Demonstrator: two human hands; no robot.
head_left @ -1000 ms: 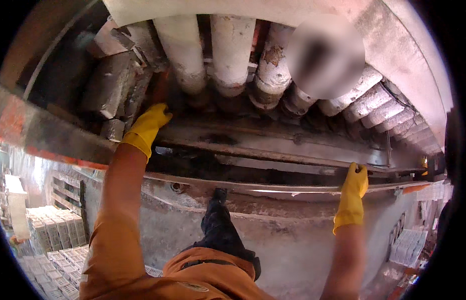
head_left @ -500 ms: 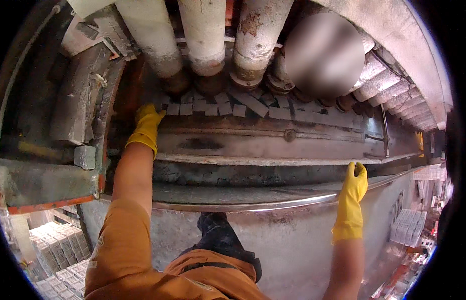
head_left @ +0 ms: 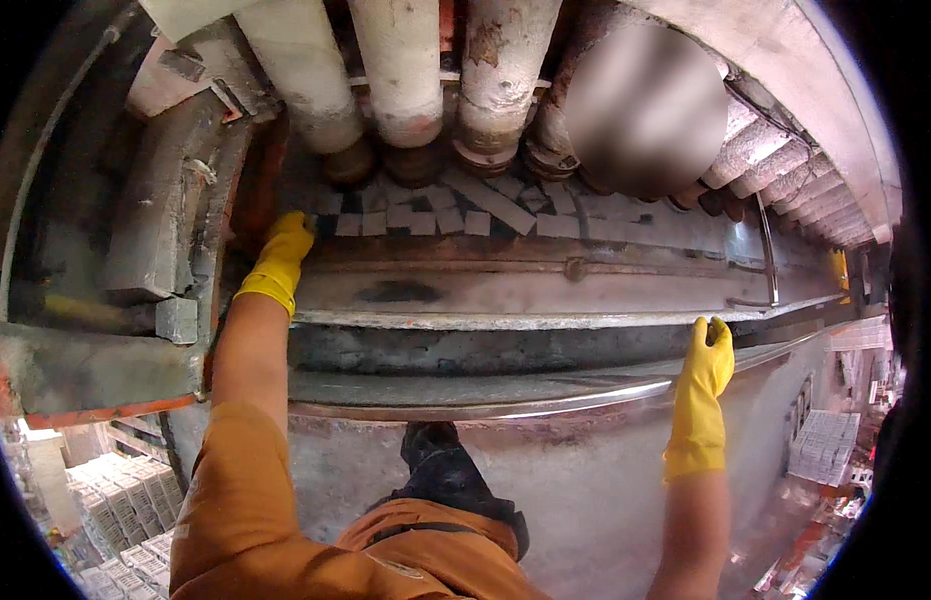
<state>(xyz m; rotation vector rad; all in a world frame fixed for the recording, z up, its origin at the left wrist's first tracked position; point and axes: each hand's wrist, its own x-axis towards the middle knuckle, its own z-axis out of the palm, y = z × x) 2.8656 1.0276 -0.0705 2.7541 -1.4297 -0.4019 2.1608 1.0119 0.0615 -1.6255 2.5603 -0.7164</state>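
My left hand (head_left: 278, 258), in a yellow rubber glove, reaches to the left end of a row of flat grey square pieces (head_left: 422, 222). Its fingers are curled together, and whatever they hold, if anything, is hidden. Further along the row lie a slanted longer strip (head_left: 510, 211) and more squares. My right hand (head_left: 708, 375), gloved in yellow too, hovers by the front ledge (head_left: 506, 322) at the right. Thumb and fingertips curl toward each other with nothing visible between them.
Thick whitish columns (head_left: 401, 75) with dark collars stand behind the pieces. A metal rail (head_left: 486, 410) runs along the front, near my body. At the left sits a grey block (head_left: 177, 320) on a machine frame. Stacked bundles (head_left: 824, 445) stand on the floor at the right.
My left hand has shifted slightly left, away from the first square. The right hand has barely moved, its fingertips a little closer together. The view has tilted slightly.
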